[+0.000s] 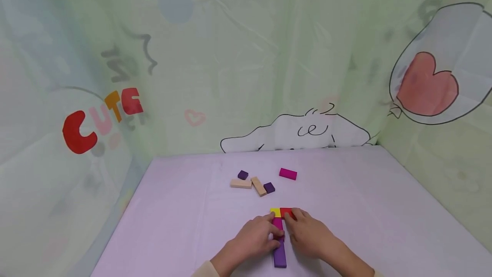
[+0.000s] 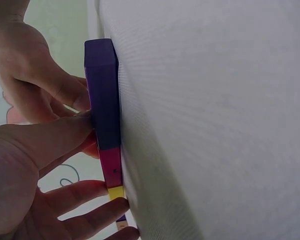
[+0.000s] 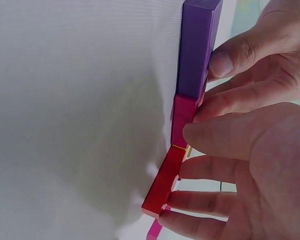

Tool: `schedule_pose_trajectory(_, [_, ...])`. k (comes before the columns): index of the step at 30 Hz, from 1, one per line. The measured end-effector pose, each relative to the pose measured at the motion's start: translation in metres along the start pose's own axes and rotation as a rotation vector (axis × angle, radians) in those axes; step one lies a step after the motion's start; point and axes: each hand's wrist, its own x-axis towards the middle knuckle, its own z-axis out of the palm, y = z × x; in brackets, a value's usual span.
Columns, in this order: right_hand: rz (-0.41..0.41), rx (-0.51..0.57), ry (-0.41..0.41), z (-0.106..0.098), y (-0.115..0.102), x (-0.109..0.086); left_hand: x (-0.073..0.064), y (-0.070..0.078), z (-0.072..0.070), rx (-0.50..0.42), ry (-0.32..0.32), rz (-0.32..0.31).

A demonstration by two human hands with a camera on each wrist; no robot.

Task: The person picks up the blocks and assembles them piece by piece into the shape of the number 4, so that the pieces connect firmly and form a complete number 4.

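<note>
A row of coloured blocks lies end to end on the table: a long purple block (image 1: 279,257), a magenta block (image 1: 276,223), then a small yellow block (image 1: 275,211). A red block (image 1: 285,212) juts right from the yellow one, forming a corner. My left hand (image 1: 254,237) touches the row from the left, its thumb on the purple block and other fingers at the magenta and yellow blocks. Along the red block rest the fairly straight fingers of my right hand (image 1: 311,235); its thumb touches the magenta block (image 3: 181,120).
Beyond the row lie two plain wooden blocks (image 1: 241,184), two small dark purple blocks (image 1: 243,175) and another magenta block (image 1: 288,174). A printed cloth (image 1: 246,76) hangs behind and at both sides of the pale table (image 1: 173,217).
</note>
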Motion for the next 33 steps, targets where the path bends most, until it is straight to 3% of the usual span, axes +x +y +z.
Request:
schedule_pose_trajectory(13, [-0.03, -0.065, 0.087, 0.011, -0.008, 0.002, -0.002, 0.002, -0.002, 0.005, 0.01, 0.044])
schedule_pose_trajectory(17, [-0.011, -0.046, 0.039, 0.005, -0.011, 0.003, -0.002, 0.001, 0.0, 0.012, 0.021, 0.058])
schedule_pose_trajectory(28, [0.04, 0.028, -0.194, -0.015, -0.014, 0.008, -0.002, -0.001, -0.002, 0.028, 0.036, 0.085])
schedule_pose_trajectory(33, [0.048, 0.062, -0.176, -0.015, -0.015, 0.01, -0.004, 0.001, -0.004, 0.024, 0.045, 0.082])
